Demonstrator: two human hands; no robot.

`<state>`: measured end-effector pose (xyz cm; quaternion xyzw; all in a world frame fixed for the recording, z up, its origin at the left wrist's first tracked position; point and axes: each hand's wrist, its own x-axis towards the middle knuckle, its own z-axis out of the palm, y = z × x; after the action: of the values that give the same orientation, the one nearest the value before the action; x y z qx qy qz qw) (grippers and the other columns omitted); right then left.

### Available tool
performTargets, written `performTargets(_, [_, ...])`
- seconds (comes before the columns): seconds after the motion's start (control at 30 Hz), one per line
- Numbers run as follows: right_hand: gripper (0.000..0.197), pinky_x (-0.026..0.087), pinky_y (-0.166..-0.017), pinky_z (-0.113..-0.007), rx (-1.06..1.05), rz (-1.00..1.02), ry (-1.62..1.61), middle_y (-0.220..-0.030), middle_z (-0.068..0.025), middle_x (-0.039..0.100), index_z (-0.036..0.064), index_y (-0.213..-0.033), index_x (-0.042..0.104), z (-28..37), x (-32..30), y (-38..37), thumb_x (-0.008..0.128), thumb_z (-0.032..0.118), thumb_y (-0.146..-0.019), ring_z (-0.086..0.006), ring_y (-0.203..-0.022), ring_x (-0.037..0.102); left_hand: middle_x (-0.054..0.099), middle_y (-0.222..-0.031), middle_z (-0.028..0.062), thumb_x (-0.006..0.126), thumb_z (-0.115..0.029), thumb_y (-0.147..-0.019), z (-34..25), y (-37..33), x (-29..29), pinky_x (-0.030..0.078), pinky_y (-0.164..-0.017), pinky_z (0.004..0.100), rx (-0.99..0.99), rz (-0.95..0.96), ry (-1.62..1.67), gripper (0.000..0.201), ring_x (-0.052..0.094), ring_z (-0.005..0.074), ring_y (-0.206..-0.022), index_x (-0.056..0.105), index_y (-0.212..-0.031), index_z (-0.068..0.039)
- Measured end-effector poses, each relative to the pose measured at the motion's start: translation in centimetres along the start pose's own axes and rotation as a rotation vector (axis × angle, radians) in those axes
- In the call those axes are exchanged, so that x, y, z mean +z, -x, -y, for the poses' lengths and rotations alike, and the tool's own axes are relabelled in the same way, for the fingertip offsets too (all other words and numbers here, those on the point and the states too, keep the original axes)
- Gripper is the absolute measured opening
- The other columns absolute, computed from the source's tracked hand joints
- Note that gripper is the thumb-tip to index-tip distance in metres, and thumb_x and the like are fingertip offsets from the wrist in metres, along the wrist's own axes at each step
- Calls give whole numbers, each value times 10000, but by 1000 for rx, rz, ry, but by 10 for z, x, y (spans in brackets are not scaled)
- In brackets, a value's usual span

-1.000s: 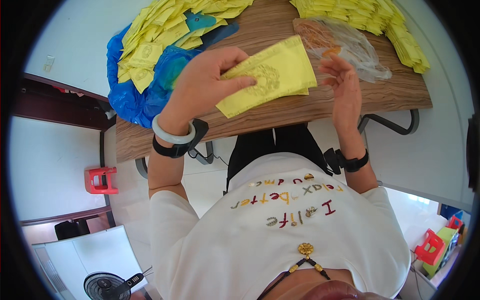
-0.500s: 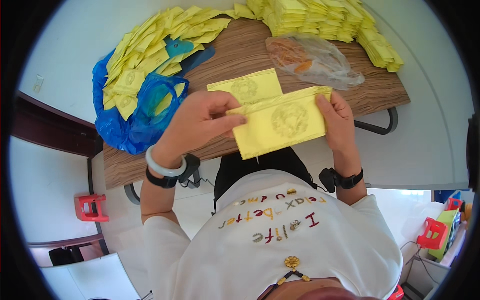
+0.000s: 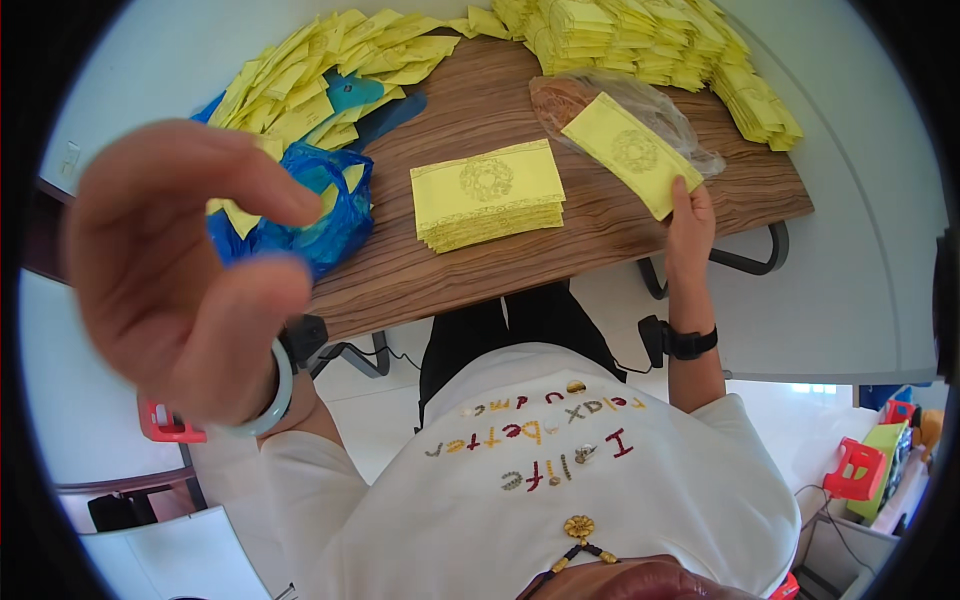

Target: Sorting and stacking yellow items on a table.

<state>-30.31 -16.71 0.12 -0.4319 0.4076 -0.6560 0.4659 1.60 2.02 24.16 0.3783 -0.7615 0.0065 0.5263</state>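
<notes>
My right hand [image 3: 690, 225] pinches the lower right corner of a flat yellow paper packet [image 3: 635, 152], which bears a round dark pattern. The packet is tilted, its far end over a clear plastic bag. Raised close to the camera, my left hand [image 3: 185, 265] looks large and blurred; thumb and fingers are curled but apart, with nothing between them. A neat stack of yellow packets [image 3: 487, 190] sits on the table between my hands. Beyond my left hand lies a blue plastic bag [image 3: 325, 240], partly hidden by it, with yellow packets in and around it.
A loose heap of yellow packets [image 3: 290, 80] covers the wooden table's [image 3: 470, 110] far left. Bundled yellow packets [image 3: 620, 35] are piled at the far right. The clear plastic bag [image 3: 690, 125] holds thin orange-brown strands. Red stools [image 3: 860, 468] stand on the floor.
My left hand has let go of the yellow packet and risen leftward toward the camera. My right hand has carried the packet right and away from me, uncovering the stack.
</notes>
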Motion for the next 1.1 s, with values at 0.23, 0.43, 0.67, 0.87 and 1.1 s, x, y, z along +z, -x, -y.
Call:
performTargets(0.23, [313,507,-760,-273,68,249,701,-1047,-52,680,32,-1239,618,7,4,4,603,221,-990,-115,-903,637,647,-820,71,698,-210,-905,-9,7,-20,472,-687,234,52,-42,-43,209,626,138,-726,631,-965,-21])
performTargets(0.43, [409,476,-916,-329,-472,311,805,-1249,-123,633,12,-1318,574,60,9,7,608,216,-965,-218,-1139,596,650,-833,62,676,-216,-915,-24,20,-32,469,-701,244,75,-77,-108,198,627,137,-738,632,-973,-31])
performTargets(0.67, [873,397,-999,-487,-693,876,-216,-1476,-205,442,189,-1483,441,194,39,44,414,805,-865,-325,-1375,397,653,-848,52,651,-223,-928,-33,9,-27,466,-717,257,102,-75,-200,188,627,135,-753,633,-981,-43])
performTargets(0.87, [867,397,-995,-487,-724,886,-288,-1470,-205,447,196,-1482,442,199,-2,45,408,806,-867,-321,-1367,399,655,-861,44,629,-229,-939,-54,1,-14,463,-730,267,160,-94,-253,182,627,134,-765,634,-988,-54])
performTargets(1.1, [860,398,-989,-487,-781,878,-377,-1464,-204,452,204,-1481,444,204,0,52,401,807,-869,-317,-1359,403,658,-876,34,603,-235,-951,-66,-16,-1,460,-746,279,255,-103,-314,179,627,132,-780,636,-997,-66])
